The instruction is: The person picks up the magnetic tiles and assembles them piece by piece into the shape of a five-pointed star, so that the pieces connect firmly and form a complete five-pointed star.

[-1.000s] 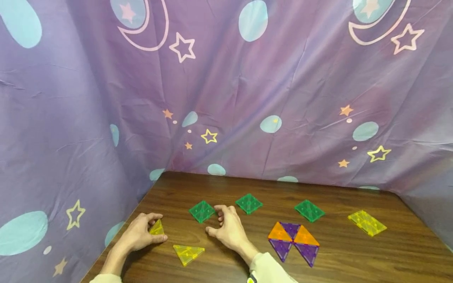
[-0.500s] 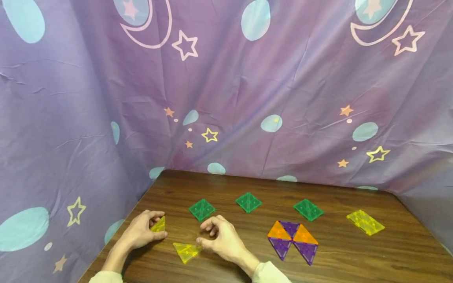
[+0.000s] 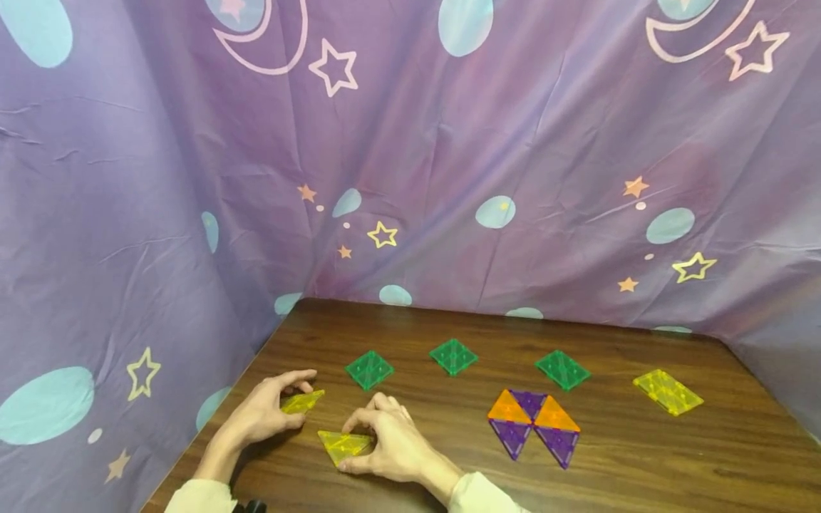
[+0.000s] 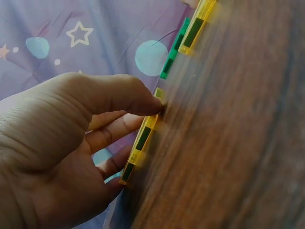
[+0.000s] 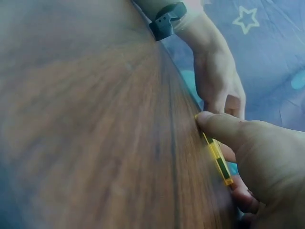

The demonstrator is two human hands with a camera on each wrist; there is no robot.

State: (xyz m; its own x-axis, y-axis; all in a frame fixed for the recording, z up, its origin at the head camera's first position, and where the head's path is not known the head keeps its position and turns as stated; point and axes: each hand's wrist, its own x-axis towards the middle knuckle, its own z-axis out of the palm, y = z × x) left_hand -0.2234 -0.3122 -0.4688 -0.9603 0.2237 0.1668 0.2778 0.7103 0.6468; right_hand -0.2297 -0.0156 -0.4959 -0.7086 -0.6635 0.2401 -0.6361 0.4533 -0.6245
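My left hand (image 3: 259,412) grips a translucent yellow triangular magnetic tile (image 3: 303,402) low at the table's left side. Its thumb and fingertips are at the tile's edges, as the left wrist view shows, where dark magnets line the tile's (image 4: 144,137) rim. To its right, my right hand (image 3: 399,443) pinches a second yellow triangular magnetic tile (image 3: 338,443) between thumb and curled fingers. The right wrist view shows the thumb on that tile's corner (image 5: 218,160). Both tiles lie close over the wood, a short gap apart.
Three green diamonds (image 3: 369,370) lie in a row toward the back of the brown table (image 3: 641,463). An orange and purple tile pattern (image 3: 534,424) lies right of my right hand. Farther right is a yellow tile shape (image 3: 668,392). A purple patterned cloth (image 3: 410,142) encloses the table.
My right hand has moved left and toward me, from near the green diamonds onto the second yellow tile. The left hand's tile has turned, its tip now pointing right.
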